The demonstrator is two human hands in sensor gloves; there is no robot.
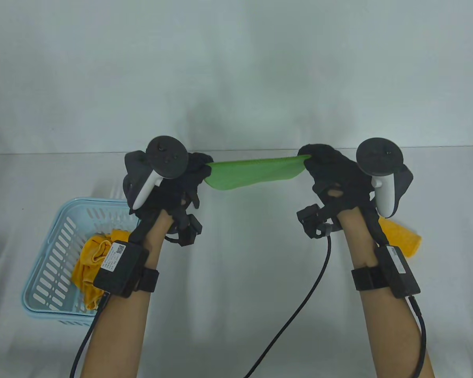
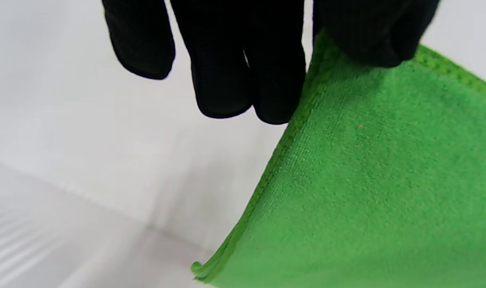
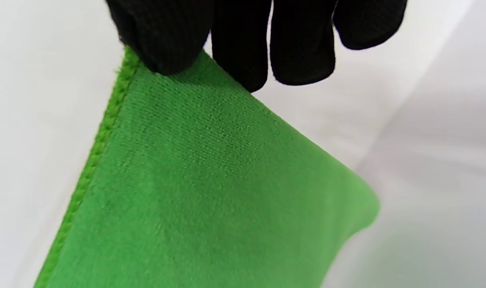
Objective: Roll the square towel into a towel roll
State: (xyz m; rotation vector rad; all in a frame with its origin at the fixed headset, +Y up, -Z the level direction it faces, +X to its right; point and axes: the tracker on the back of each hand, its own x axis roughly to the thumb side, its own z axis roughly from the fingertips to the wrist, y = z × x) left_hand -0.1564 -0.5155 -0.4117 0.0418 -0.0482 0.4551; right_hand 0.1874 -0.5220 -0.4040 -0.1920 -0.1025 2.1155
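The green towel (image 1: 252, 173) is held stretched in the air between the two hands, above the counter (image 1: 236, 275). One corner is pinched by the left hand (image 1: 169, 185), the opposite one by the right hand (image 1: 335, 177); the remaining fingers hang loosely.

**Off to the sides: a basket and yellow cloths**

A light blue slotted basket (image 1: 55, 252) sits on the white table (image 1: 236, 275) at the near left, with a crumpled yellow cloth (image 1: 87, 267) inside it. At the near right, another yellow cloth (image 1: 402, 238) lies on the table, partly hidden.
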